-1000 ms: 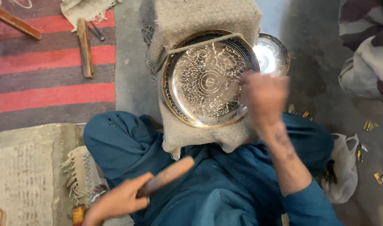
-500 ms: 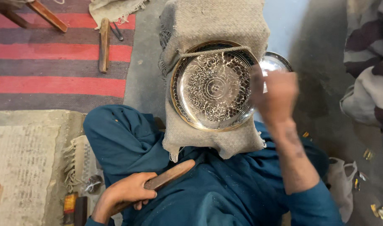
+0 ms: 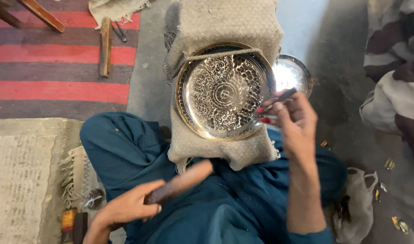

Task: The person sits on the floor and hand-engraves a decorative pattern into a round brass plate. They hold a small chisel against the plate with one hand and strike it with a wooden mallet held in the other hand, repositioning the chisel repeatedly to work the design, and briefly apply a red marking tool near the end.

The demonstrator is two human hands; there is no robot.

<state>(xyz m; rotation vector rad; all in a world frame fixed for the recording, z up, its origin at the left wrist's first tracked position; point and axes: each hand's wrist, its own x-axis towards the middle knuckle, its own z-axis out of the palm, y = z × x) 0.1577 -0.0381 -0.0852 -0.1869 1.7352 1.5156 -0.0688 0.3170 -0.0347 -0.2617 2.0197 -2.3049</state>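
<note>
Brass plate (image 3: 222, 92) just left of R hand (image 3: 295, 124), w/ thin tool (image 3: 279, 98).

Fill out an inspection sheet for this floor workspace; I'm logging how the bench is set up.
Surface: grey floor; burlap pad carries the work.
Job's things: engraved metal plate on the pad, a cord across its top; smaller shiny dish behind.
Clutter: wooden stick, plastic bag, small scraps.
Grips: left hand around a wooden block; right hand pinches a thin dark tool.
Cables: nothing seen.
Surroundings: striped rug, woven mat.
</note>
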